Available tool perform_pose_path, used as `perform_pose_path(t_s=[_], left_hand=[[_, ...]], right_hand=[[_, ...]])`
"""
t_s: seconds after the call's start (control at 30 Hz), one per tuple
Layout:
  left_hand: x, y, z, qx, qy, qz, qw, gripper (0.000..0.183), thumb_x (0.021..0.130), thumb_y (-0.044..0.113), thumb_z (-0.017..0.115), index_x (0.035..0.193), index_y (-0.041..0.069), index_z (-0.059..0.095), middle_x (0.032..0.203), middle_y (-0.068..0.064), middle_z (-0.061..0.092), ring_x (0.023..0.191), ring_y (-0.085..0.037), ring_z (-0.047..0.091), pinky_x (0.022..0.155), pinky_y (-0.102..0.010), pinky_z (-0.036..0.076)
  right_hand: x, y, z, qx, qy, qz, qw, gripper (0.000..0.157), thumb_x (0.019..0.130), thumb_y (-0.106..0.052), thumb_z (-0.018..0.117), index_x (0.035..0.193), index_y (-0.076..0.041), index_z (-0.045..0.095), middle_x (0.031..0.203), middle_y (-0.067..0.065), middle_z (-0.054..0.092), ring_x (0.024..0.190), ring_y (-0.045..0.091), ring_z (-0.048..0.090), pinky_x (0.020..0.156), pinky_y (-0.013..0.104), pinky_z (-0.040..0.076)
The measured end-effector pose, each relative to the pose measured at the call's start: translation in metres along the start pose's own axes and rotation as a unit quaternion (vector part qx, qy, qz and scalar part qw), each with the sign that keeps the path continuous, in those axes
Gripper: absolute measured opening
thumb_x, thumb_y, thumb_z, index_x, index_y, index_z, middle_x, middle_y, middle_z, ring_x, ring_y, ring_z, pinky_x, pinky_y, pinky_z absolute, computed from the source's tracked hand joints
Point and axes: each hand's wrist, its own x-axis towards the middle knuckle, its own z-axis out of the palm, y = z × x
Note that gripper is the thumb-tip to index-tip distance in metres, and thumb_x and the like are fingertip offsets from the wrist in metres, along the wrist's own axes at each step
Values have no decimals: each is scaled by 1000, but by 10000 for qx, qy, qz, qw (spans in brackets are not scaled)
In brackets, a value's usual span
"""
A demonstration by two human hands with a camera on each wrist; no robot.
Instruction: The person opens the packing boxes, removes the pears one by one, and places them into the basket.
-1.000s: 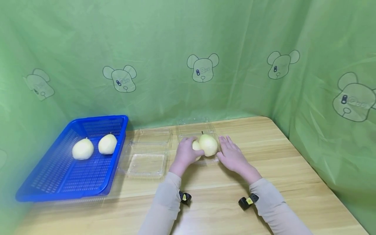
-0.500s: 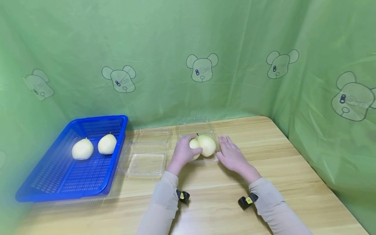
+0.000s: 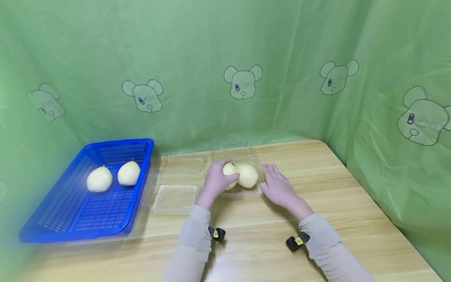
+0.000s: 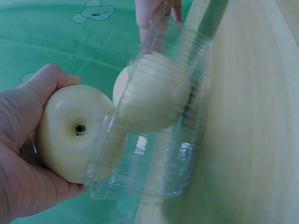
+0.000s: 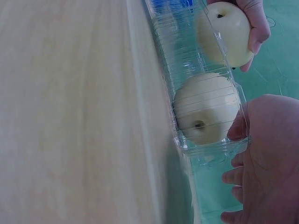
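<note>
My left hand (image 3: 215, 181) grips a pale yellow pear (image 4: 70, 149) between curled fingers and thumb. This pear is partly inside the left end of a clear plastic clamshell container (image 4: 175, 184), overlapping its rim in the left wrist view. A second pear (image 3: 248, 176) lies tipped on its side in the container, right beside the held one. My right hand (image 3: 280, 189) lies along the container's right end with its fingers straight. In the right wrist view its thumb reaches over the rim near the second pear (image 5: 208, 109).
A blue plastic basket (image 3: 132, 219) on the left holds two more pears (image 3: 99, 179). Between it and my left hand lies another clear clamshell container (image 3: 176, 197), lid open. The raised lid (image 3: 234, 152) of the working container leans toward the green curtain (image 3: 197, 47) behind the wooden table (image 3: 253, 243).
My left hand has shifted slightly left with its pear. The second pear has tipped left from upright, its stem swinging toward the held pear. The right hand has stayed still.
</note>
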Motion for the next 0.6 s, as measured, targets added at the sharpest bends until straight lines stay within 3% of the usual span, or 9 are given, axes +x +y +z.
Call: perform_pose_path(t_s=[0.17,0.4,0.6], left_hand=[[1,0,-8,-42,132,96,9999,59,70,30,72,123,14,53,121,-8,56,109,-25,52,90,-38,46],[-2,4,-26,-109,296,-19,9995,62,70,30,71,127,17,50,124,-7,53,107,-24,52,86,-39,48],[-4,5,-44,-194,668,-41,9976,61,69,26,72,126,16,51,125,-9,52,105,-25,52,83,-40,48]], right_hand=[[0,0,0,-5,-12,-6,10000,66,91,-33,37,143,-3,10,151,13,10,138,36,5,111,54,13],[-1,-1,0,-28,1,-14,10000,66,91,-33,36,143,-3,10,151,13,10,139,35,4,111,53,13],[-1,0,0,-35,20,-29,10000,66,91,-33,37,143,-2,10,150,15,12,138,36,5,111,54,13]])
